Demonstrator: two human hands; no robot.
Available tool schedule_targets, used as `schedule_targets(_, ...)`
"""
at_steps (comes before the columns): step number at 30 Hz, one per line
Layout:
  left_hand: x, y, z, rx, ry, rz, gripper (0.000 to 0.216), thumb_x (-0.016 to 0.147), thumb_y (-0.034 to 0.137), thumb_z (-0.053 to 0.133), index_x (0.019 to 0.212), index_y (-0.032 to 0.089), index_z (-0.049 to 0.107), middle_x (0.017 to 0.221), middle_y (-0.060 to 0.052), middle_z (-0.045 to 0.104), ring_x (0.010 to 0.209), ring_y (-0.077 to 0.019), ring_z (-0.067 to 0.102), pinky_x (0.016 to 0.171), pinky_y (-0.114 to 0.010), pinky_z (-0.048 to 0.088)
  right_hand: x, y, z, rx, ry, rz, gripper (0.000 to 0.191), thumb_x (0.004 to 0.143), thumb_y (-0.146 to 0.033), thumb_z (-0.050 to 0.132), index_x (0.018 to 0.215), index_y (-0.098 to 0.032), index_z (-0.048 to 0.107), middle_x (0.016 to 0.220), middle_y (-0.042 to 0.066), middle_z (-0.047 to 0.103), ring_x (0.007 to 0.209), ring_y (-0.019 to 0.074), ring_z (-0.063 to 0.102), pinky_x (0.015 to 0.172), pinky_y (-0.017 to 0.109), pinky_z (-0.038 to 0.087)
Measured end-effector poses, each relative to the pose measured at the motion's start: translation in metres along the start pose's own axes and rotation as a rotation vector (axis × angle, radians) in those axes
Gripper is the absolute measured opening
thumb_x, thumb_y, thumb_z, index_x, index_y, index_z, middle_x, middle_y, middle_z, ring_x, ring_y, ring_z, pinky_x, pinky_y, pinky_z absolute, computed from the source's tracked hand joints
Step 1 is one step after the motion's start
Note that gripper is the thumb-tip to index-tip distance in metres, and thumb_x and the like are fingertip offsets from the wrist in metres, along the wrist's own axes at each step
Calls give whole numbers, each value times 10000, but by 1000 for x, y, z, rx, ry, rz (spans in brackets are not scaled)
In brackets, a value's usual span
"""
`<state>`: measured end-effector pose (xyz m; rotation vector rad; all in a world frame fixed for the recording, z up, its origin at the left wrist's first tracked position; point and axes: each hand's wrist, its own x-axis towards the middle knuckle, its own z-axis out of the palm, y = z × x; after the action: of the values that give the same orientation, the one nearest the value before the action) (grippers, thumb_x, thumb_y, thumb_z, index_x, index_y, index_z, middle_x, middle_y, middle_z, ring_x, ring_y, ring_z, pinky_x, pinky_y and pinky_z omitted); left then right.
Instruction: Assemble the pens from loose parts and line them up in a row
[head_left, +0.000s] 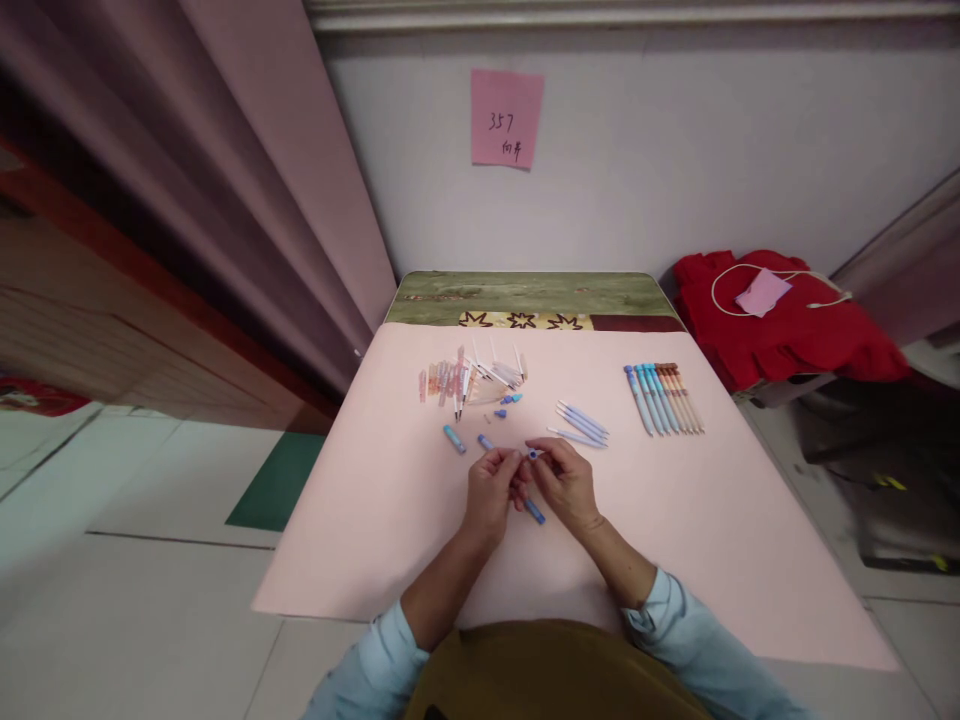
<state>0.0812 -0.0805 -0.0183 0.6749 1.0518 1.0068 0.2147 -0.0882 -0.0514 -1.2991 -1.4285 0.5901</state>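
My left hand (491, 492) and my right hand (566, 484) meet over the middle of the pink table cover (390, 520). Together they pinch a thin pen refill with a small blue tip piece (532, 454) between the fingertips. A blue pen barrel (534, 511) pokes out below, between the two hands; which hand holds it I cannot tell. Loose blue pen parts (454, 439) lie just left of my left hand. Pale blue barrels (581, 423) lie just beyond my right hand.
A pile of pen parts, refills and orange pieces (472, 380) sits at the back left. A row of finished blue and brown pens (664, 398) lies at the back right. Red cloth with a white cable (780, 315) lies right of the table. A pink note (506, 118) hangs on the wall.
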Motion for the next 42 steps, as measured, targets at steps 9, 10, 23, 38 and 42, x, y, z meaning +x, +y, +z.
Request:
schedule_targets(9, -2, 9, -11, -139, -143, -384, 321, 721, 385, 781, 749, 96, 644, 583, -32, 626, 362, -56, 475, 321, -151, 221, -5, -4, 3, -179, -103, -223, 323, 919, -133, 482, 1140, -258, 681, 1083, 63, 689, 956, 166, 677, 812, 282, 574)
schedule_targets(10, 0, 10, -12, -164, -140, -375, 316, 728, 380, 779, 751, 93, 647, 586, -32, 627, 364, -51, 469, 320, -149, 222, -5, -4, 2, -177, -78, -207, 308, 921, -147, 498, 1147, -259, 675, 1072, 59, 691, 931, 162, 679, 793, 279, 575)
schedule_targets(23, 39, 14, -33, -605, -105, -146, 153, 794, 229, 749, 885, 140, 663, 906, -77, 722, 559, -44, 547, 438, -111, 432, 9, 25, -57, -876, 121, -245, 153, 910, -244, 601, 1014, -215, 709, 1005, 78, 680, 895, 222, 552, 811, 365, 400)
schedule_targets(38, 36, 8, -38, -633, -173, -101, 143, 810, 139, 723, 939, 121, 664, 908, -54, 674, 665, -41, 641, 594, -80, 548, 6, -15, -48, -688, 117, -328, 107, 917, -182, 545, 988, -202, 623, 851, 25, 710, 775, 178, 609, 950, 392, 374)
schedule_targets(42, 36, 7, -35, -592, -160, -86, 138, 800, 141, 734, 918, 125, 664, 881, -45, 689, 651, -54, 656, 590, -98, 561, -1, -52, -37, -537, 16, -352, 79, 876, -196, 603, 946, -227, 624, 772, -18, 693, 667, 148, 615, 951, 381, 405)
